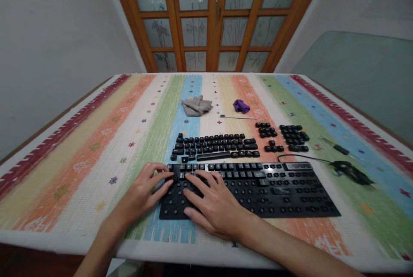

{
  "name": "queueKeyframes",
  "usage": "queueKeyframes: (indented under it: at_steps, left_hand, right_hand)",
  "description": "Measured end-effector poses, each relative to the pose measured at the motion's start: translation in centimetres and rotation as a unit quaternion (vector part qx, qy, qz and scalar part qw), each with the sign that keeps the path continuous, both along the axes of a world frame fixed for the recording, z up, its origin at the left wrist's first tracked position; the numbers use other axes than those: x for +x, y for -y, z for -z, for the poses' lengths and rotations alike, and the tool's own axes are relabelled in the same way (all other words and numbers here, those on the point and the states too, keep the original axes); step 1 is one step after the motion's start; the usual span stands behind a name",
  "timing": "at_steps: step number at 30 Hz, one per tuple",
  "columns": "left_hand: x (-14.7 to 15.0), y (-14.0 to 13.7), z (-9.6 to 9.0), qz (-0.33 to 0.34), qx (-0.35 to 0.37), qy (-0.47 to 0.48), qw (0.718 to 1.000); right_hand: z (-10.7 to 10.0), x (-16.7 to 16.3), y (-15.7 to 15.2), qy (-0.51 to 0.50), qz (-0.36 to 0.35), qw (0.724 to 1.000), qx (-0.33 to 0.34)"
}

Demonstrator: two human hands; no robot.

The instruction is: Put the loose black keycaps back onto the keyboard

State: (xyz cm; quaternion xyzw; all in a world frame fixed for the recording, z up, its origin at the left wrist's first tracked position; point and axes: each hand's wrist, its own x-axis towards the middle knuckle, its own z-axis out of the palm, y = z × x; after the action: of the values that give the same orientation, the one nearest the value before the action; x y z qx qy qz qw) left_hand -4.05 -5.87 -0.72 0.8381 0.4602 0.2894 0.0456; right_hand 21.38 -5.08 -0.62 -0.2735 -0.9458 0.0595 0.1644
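Observation:
A black keyboard [226,212] lies in front of me, with keycaps on its top rows and bare key mounts over much of the rest. My left hand [146,184] is at its upper left corner, thumb and forefinger closed about a small black keycap [176,177]. Over the left half of the board, my right hand [213,204] has its fingers spread, a fingertip touching the second row of keycaps. Behind the board, loose keycaps [213,143] are laid out in rows, with a long spacebar [213,156] at their front.
More keycaps [294,135] stand in groups at the right. A coiled cable [351,172] and a dark-handled tool [340,149] lie beyond them. Farther back are a grey cloth [196,106], a purple cloth [241,106] and a thin brush [238,117]. A striped cloth [106,169] covers the table.

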Motion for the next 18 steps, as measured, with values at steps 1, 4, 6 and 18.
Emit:
queueKeyframes:
  at_steps: [1, 4, 6, 18]
  left_hand:
    - [0.0, 0.0, 0.0, -0.001, 0.0, -0.004, 1.0]
    - [0.0, -0.3, -0.1, 0.003, 0.003, -0.015, 1.0]
    - [0.0, -0.5, -0.2, 0.009, 0.002, -0.017, 1.0]
    - [-0.2, -1.2, -1.0, 0.021, -0.021, -0.013, 0.999]
  right_hand:
    - [0.0, 0.0, 0.0, -0.001, 0.0, 1.0, 0.0]
    - [0.2, 0.0, -0.1, -0.006, 0.001, 1.0, -0.002]
    - [0.2, 0.0, -0.2, -0.007, 0.002, 1.0, -0.007]
    - [0.4, 0.1, -0.2, -0.014, 0.007, 1.0, -0.019]
